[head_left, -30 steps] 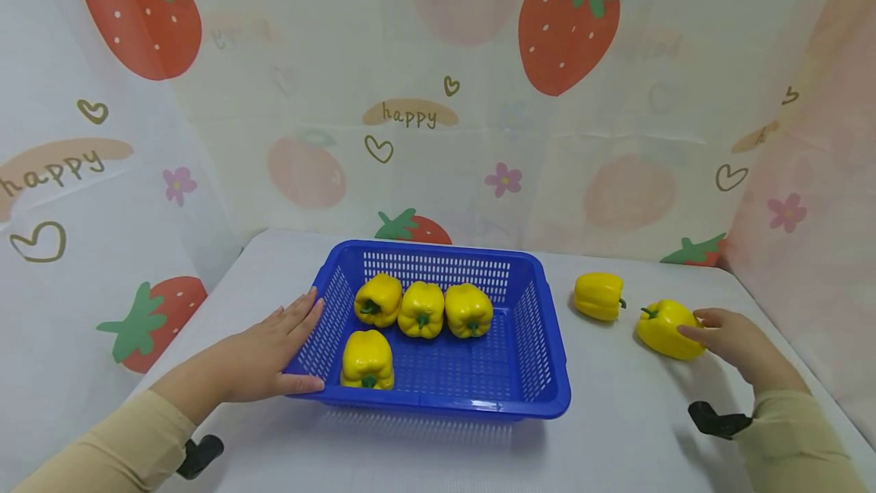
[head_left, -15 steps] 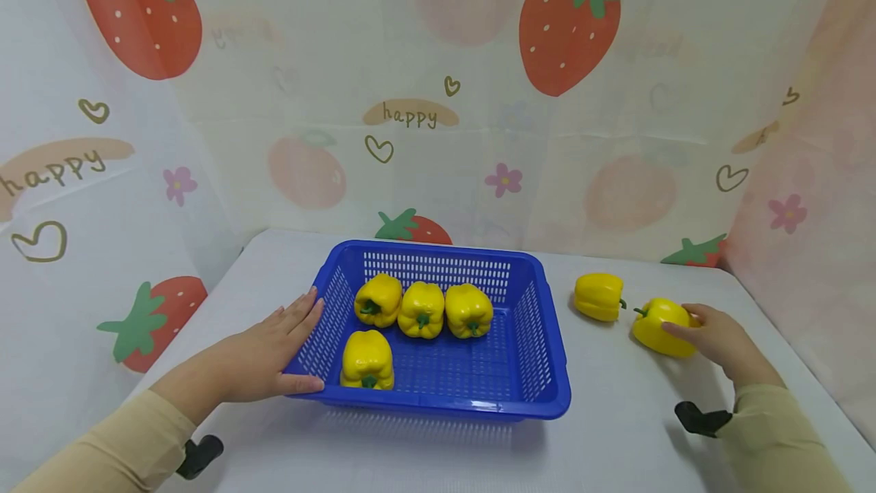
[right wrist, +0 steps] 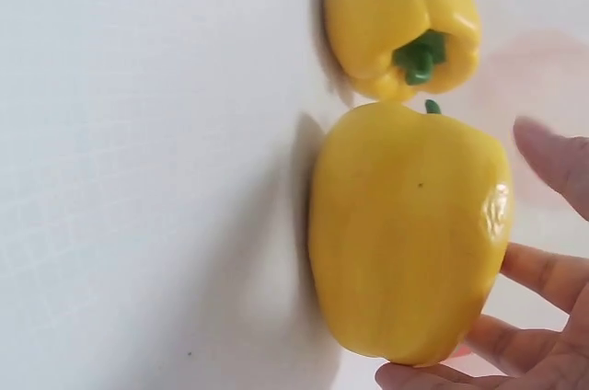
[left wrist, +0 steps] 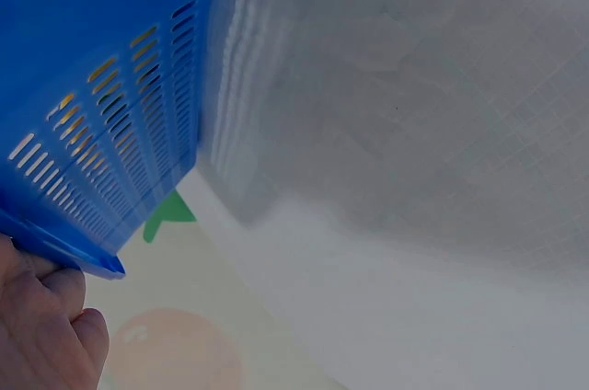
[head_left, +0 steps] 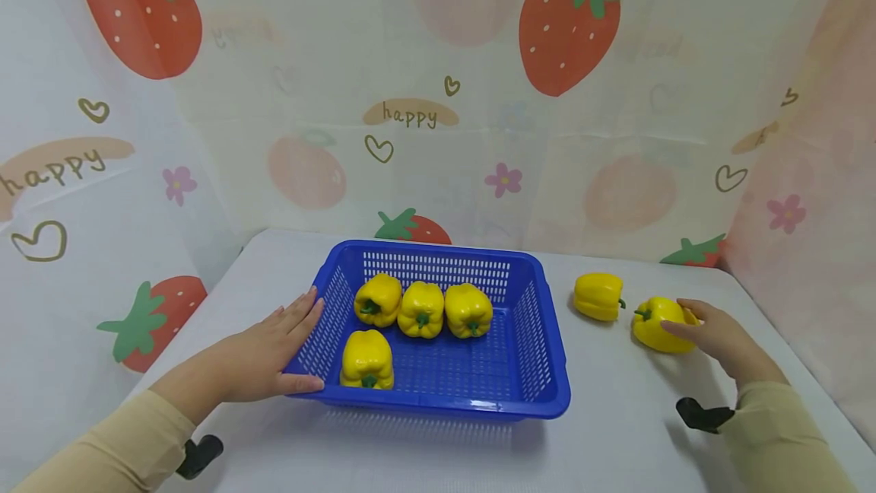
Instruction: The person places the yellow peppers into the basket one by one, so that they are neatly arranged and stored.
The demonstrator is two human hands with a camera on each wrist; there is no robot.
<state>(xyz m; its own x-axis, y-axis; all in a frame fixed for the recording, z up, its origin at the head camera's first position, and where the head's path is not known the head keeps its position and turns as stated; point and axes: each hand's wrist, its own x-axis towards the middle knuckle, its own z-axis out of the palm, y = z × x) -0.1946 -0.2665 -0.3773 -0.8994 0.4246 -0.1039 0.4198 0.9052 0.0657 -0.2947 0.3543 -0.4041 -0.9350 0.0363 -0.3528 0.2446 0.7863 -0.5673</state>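
Observation:
In the head view my left hand rests along the left side of a blue plastic basket, its fingers extended near the rim and its thumb at the front corner. Several yellow bell peppers sit inside the basket. To the right, my right hand is at a yellow bell pepper lying on the table. In the right wrist view, fingers are spread along this pepper's side and end, while the thumb stands apart from it. Another yellow bell pepper lies just beyond, its stem facing right.
The table has a white cover. Strawberry-printed curtains enclose it at the back and sides. Black wrist mounts stick out from both sleeves.
The right hand and the pepper beside it have shifted slightly left, towards the other loose pepper, mostly in the first half second. The left hand and basket have stayed put.

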